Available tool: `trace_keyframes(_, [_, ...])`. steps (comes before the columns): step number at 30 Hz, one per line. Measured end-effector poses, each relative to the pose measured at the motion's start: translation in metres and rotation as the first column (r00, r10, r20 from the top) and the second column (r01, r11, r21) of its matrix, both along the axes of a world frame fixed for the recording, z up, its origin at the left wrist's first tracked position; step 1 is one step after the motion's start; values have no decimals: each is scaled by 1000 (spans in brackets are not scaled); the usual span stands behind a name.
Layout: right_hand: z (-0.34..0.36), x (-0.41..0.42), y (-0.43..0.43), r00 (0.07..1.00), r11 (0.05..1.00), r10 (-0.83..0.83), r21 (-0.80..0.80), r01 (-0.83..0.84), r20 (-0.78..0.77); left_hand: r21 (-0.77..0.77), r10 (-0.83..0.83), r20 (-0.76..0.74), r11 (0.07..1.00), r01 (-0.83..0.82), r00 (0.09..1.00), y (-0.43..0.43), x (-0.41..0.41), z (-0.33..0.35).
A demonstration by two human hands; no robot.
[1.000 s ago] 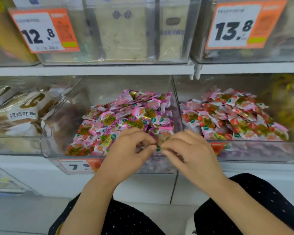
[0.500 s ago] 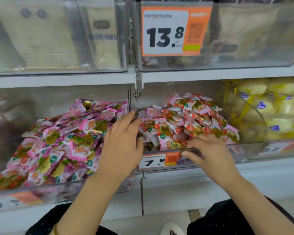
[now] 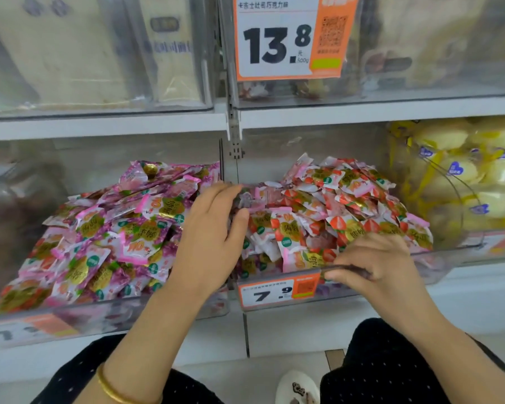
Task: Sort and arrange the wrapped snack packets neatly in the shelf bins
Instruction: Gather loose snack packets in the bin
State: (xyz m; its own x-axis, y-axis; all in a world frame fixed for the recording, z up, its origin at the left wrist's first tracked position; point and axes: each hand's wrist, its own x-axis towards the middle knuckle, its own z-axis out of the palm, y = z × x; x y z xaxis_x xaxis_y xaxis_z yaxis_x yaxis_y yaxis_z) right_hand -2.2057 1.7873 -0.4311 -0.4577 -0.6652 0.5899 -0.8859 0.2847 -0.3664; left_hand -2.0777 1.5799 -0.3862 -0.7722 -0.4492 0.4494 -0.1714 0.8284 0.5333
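Observation:
Two clear bins sit side by side on the lower shelf. The left bin (image 3: 105,313) holds a heap of pink-purple snack packets (image 3: 108,234). The right bin (image 3: 452,253) holds red strawberry-print packets (image 3: 350,205). My left hand (image 3: 213,228) reaches over the divider between them, its fingers stretched flat on the packets at the red heap's left edge. My right hand (image 3: 373,263) curls its fingers over the right bin's front rim, just above the 7.9 price tag (image 3: 274,293). Whether either hand holds a packet is hidden.
A bin of yellow wrapped buns (image 3: 464,176) stands to the right, and dark brown goods (image 3: 6,214) to the far left. The upper shelf (image 3: 99,126) carries clear bins and a 13.8 price tag (image 3: 277,39). My knees and a white shoe (image 3: 298,386) are below.
Both hands left the front of the pink-purple bin and moved right to the red-packet bin. The view swung right with them. Over the last half second they have hardly moved.

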Motion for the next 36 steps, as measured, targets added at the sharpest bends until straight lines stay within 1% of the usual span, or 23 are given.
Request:
trace_keyframes(2, [-1,2,5,1000,1000,12,22,-12,9,20,-2,5,1000,2,1000,0,-2,0])
trace_keyframes(6, [6,1,6,999,984,22,178,-13,-48,141,31,31,989,-35,999,-6,-9,8])
trace_keyframes(7, [11,0,6,999,975,29,223,-22,-32,167,33,47,985,-41,998,-8,-11,9])
trace_keyframes(8, [18,-1,6,999,969,24,246,-28,21,202,29,57,978,-40,998,-10,-13,9])
trace_keyframes(9, [28,0,3,995,974,12,225,-34,97,239,23,60,970,-37,998,-10,-15,9])
trace_keyframes(10, [39,2,-5,988,986,4,164,-29,153,267,21,54,963,-35,998,-11,-16,9])
trace_keyframes(11, [49,4,-17,991,995,5,96,-18,130,288,22,43,957,-33,999,-11,-16,9])
trace_keyframes(12, [59,5,-34,999,997,6,79,-11,53,303,22,31,953,-30,999,-10,-17,9])
trace_keyframes(13, [64,6,-55,999,989,25,148,-19,-40,309,21,22,951,-27,1000,-10,-17,8])
trace_keyframes(14, [66,5,-79,994,957,60,290,-30,-94,308,20,17,951,-24,1000,-10,-17,8])
trace_keyframes(15, [66,6,-99,992,893,81,449,-30,-94,304,19,16,952,-22,1000,-10,-16,8])
trace_keyframes(16, [61,5,-115,994,818,84,575,-26,-75,302,15,18,953,-20,1000,-10,-16,8])
trace_keyframes(17, [56,6,-125,996,766,75,643,-24,-53,299,10,21,954,-16,1000,-11,-15,8])
trace_keyframes(18, [51,6,-127,997,764,59,645,-15,-47,293,4,25,956,-12,1000,-11,-14,8])
trace_keyframes(19, [49,8,-122,998,804,35,595,6,-57,285,-1,31,958,-8,1000,-11,-14,9])
trace_keyframes(21, [46,7,-102,998,908,-19,418,42,-57,276,-1,41,961,-10,999,-12,-14,9])
trace_keyframes(23, [44,5,-79,999,965,-19,261,31,-48,268,3,55,963,-18,999,-11,-15,11])
trace_keyframes(26, [36,4,-48,998,990,-34,134,41,-54,255,-4,79,967,-16,997,-8,-13,11])
trace_keyframes(29, [27,15,-19,998,995,-51,89,54,-31,244,-8,71,970,-9,997,-3,-11,9])
trace_keyframes(30, [21,17,-15,996,992,-55,107,61,-64,236,1,63,972,-15,998,-1,-12,7])
trace_keyframes(32, [10,19,-15,970,984,-109,118,137,-217,224,27,49,974,-37,998,1,-14,5])
trace_keyframes(34, [4,16,-24,903,969,-218,32,246,-370,206,49,31,977,-55,998,2,-15,5])
trace_keyframes(36, [0,13,-31,851,955,-289,-68,290,-439,198,64,23,978,-67,998,3,-14,6])
